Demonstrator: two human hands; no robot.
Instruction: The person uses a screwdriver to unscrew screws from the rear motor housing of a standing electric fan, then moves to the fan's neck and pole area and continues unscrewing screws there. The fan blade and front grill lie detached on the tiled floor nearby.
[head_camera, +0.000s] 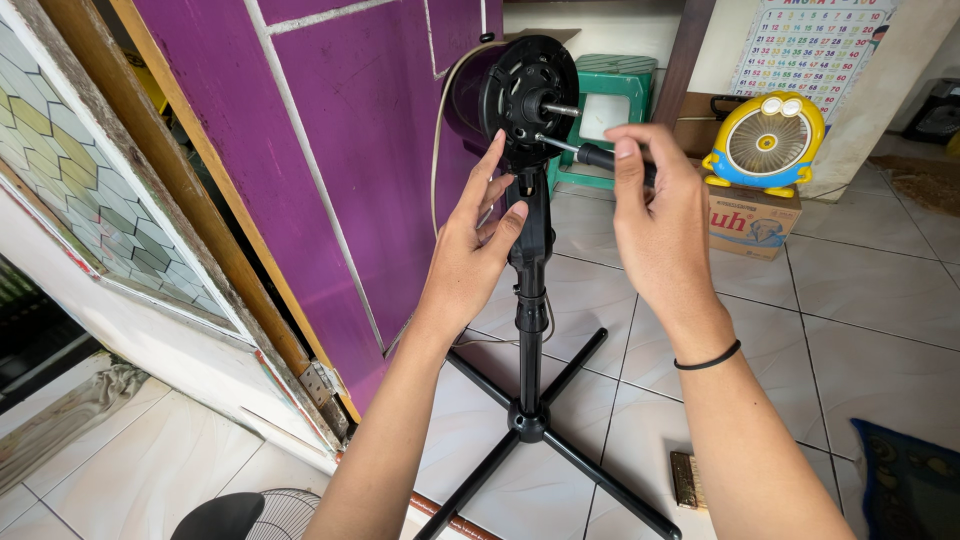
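A black stand fan without blades or grille stands on the tiled floor, its motor head (527, 90) facing me with a bare metal shaft sticking out. My left hand (478, 235) rests against the fan's neck just under the motor head, fingers spread. My right hand (655, 215) grips a screwdriver (585, 152) by its black handle; the metal tip touches the front of the motor head. The pole (530, 330) runs down to a cross-shaped base (527, 422).
A purple door (340, 150) stands open on the left. A fan grille (262, 513) lies at the bottom edge. Behind are a green plastic stool (610, 85), a small yellow fan (766, 140) on a cardboard box (752, 222), a dark mat (910, 480).
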